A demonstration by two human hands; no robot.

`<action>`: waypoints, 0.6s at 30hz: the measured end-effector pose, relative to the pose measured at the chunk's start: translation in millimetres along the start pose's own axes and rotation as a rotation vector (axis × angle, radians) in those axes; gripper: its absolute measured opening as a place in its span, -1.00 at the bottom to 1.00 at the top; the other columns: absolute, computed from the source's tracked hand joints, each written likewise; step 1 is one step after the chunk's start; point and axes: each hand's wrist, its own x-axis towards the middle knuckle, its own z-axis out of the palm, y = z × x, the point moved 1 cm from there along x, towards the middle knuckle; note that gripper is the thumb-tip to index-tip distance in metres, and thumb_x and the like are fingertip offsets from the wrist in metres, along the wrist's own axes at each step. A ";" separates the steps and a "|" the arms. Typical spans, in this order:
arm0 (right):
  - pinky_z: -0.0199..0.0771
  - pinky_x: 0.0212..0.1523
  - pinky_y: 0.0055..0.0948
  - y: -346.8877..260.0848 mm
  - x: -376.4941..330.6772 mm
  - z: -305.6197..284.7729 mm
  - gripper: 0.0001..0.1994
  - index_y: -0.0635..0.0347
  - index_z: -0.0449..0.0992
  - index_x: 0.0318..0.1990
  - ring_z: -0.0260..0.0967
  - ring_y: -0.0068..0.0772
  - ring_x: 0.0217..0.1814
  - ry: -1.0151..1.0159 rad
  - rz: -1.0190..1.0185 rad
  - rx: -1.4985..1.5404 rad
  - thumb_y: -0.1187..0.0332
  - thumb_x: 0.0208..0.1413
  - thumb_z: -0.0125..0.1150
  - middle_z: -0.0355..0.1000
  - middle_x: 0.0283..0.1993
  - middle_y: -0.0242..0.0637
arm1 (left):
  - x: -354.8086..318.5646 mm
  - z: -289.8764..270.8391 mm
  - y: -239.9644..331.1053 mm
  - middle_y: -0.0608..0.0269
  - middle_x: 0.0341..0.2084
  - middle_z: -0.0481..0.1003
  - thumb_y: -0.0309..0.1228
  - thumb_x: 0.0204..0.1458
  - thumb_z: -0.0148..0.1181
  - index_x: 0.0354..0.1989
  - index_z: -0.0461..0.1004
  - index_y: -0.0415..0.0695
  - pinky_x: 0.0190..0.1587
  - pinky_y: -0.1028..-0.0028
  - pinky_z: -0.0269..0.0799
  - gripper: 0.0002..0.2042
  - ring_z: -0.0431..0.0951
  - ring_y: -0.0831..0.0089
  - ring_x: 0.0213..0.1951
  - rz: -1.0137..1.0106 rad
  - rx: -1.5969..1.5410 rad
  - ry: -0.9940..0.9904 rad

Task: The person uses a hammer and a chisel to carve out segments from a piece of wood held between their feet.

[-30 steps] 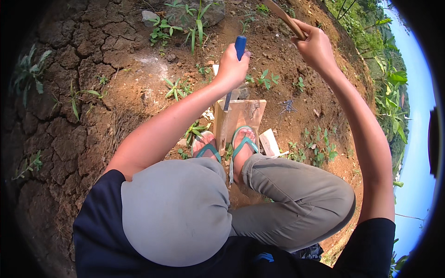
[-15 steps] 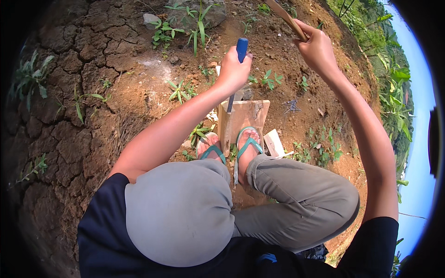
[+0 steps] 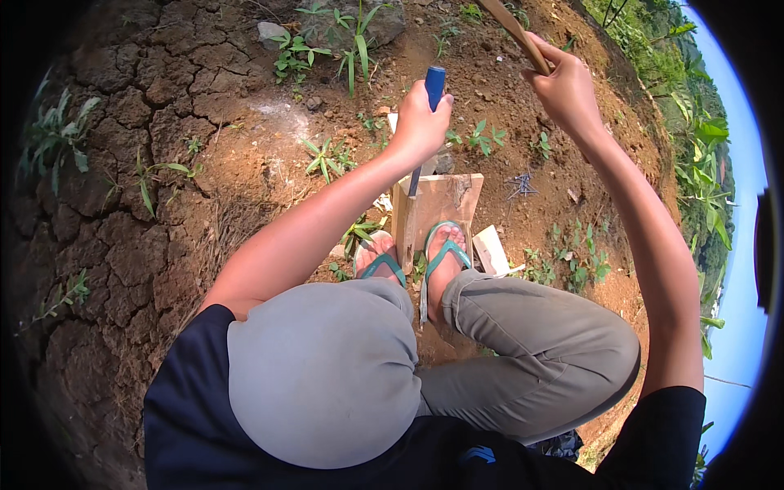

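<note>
My left hand [image 3: 421, 129] is closed around the blue handle of a chisel [image 3: 435, 84]. Below my fist its metal blade runs down to the top edge of a wooden piece [image 3: 447, 200] made of boards joined at a corner. That piece stands upright on the soil between my sandalled feet. Higher up on the right, my right hand [image 3: 563, 91] grips a brown wooden handle [image 3: 523, 39], raised well off the chisel. The far end of this handle runs out of view, so I cannot tell what tool it belongs to.
A pale wood offcut [image 3: 492, 250] lies beside my right foot [image 3: 446, 253]. Several nails [image 3: 520, 186] are heaped on the dirt to the right. Small weeds [image 3: 482, 137], a large rock [image 3: 371, 28] and cracked soil [image 3: 98, 237] surround the spot. The ground drops toward greenery at right.
The whole view has shifted slightly, so everything sits a little farther right. My right hand and the wooden handle have come down slightly. The chisel stays against the wood's top edge.
</note>
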 end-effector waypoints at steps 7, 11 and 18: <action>0.40 -0.52 -0.41 10.0 -5.4 2.8 -0.43 -0.21 0.41 0.39 0.32 -0.66 -0.59 -0.041 -0.166 -0.088 0.47 0.23 0.25 0.61 -0.41 -0.35 | 3.7 -4.7 -2.7 0.03 -0.45 0.53 -0.29 0.22 0.20 -0.24 0.39 -0.26 -0.24 0.15 0.46 -0.75 0.59 0.16 -0.37 -0.010 0.040 0.003; 0.47 -0.38 -0.41 65.6 -18.6 32.7 -0.43 -0.13 0.47 0.36 0.43 -0.62 -0.48 -0.089 -0.516 -0.256 0.50 0.17 0.30 0.59 -0.40 -0.35 | -1.9 5.4 2.9 0.07 -0.48 0.52 -0.28 0.21 0.21 -0.26 0.40 -0.25 -0.26 0.18 0.47 -0.74 0.58 0.21 -0.39 -0.030 0.039 -0.037; 0.25 -0.62 -0.45 85.7 -29.7 37.0 -0.52 0.02 0.47 0.31 0.22 -0.65 -0.62 -0.122 0.213 0.229 0.42 0.21 0.28 0.33 -0.56 -0.50 | 1.8 -4.3 -1.9 0.38 -0.57 0.44 -0.28 0.23 0.24 -0.25 0.39 -0.14 -0.48 0.48 0.49 -0.78 0.54 0.58 -0.54 -0.081 -0.207 -0.205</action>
